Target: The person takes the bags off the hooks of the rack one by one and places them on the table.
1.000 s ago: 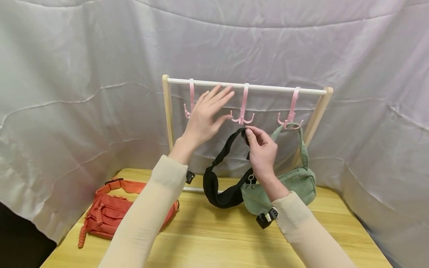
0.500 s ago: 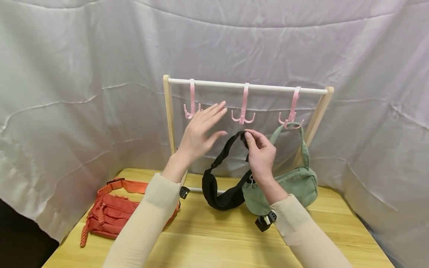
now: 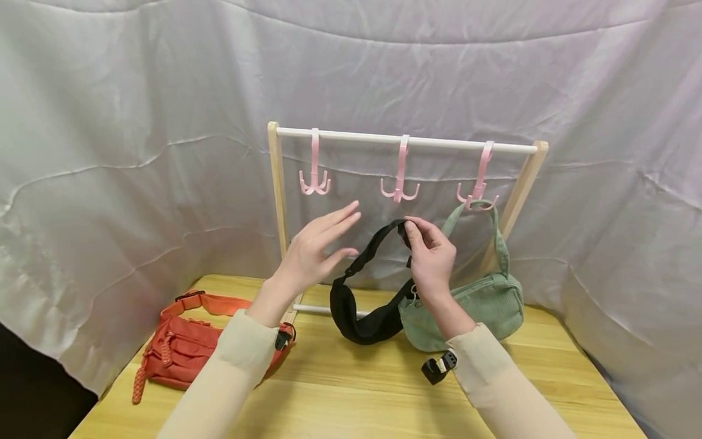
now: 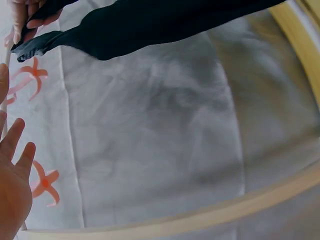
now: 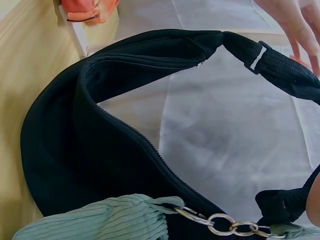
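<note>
My right hand (image 3: 432, 259) pinches the strap of a black shoulder bag (image 3: 364, 326) between thumb and fingers, just below the middle pink hook (image 3: 400, 183). The bag hangs from that grip; its zipper and strap slider (image 5: 256, 60) show in the right wrist view. Fingers straight and spread, my left hand (image 3: 312, 250) is held in the air left of the strap, holding nothing. A green corduroy bag (image 3: 488, 305) hangs by its strap from the right pink hook (image 3: 478, 189), partly hidden behind my right hand. Its chain (image 5: 220, 222) overlaps the black bag in the right wrist view.
The hooks hang on the white bar (image 3: 356, 136) of a wooden-sided rack (image 3: 277, 195). A third pink hook (image 3: 315, 177) is at the left and bears nothing. A red bag (image 3: 189, 350) with an orange strap lies on the table (image 3: 340, 396). Grey cloth (image 3: 164, 122) surrounds the back and sides.
My left hand has drawn down and left, away from the middle hook. My right hand has sunk slightly with the black bag's strap still in its pinch.
</note>
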Demonstrator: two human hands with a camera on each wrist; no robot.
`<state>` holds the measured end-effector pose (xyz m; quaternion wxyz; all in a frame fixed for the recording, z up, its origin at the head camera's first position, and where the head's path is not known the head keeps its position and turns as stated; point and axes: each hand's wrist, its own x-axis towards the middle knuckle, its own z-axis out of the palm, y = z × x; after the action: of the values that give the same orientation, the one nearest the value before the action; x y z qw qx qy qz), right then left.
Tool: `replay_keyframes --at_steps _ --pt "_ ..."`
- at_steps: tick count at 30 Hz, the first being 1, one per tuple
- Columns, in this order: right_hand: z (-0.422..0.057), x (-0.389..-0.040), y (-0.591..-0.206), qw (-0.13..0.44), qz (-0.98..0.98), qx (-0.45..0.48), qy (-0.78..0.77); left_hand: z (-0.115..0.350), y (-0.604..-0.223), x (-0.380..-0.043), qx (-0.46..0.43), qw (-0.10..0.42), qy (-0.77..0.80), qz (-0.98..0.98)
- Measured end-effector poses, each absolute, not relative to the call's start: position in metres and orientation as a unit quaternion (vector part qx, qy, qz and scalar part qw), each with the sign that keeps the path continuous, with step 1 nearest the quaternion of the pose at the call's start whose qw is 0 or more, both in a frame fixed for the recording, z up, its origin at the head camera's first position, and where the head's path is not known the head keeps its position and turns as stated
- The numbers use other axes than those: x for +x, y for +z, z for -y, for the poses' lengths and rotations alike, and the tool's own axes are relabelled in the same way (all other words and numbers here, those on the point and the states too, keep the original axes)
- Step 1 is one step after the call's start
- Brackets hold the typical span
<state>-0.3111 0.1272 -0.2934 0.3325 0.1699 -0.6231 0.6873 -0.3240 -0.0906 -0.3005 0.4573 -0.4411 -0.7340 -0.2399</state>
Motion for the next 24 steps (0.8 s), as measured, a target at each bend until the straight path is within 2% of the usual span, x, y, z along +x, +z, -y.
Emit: replay_keyframes --at_steps 11,24 --pt "-0.132 -0.313 -0.303 0.330 0.642 0.153 0.675 0.106 -0.337 -0.312 -0.433 0.413 -0.231 0.767" --pt "-0.139 -0.316 -0.313 0.329 0.647 0.149 0.672 0.110 -0.373 -0.303 -0.421 0.398 -0.240 0.779"
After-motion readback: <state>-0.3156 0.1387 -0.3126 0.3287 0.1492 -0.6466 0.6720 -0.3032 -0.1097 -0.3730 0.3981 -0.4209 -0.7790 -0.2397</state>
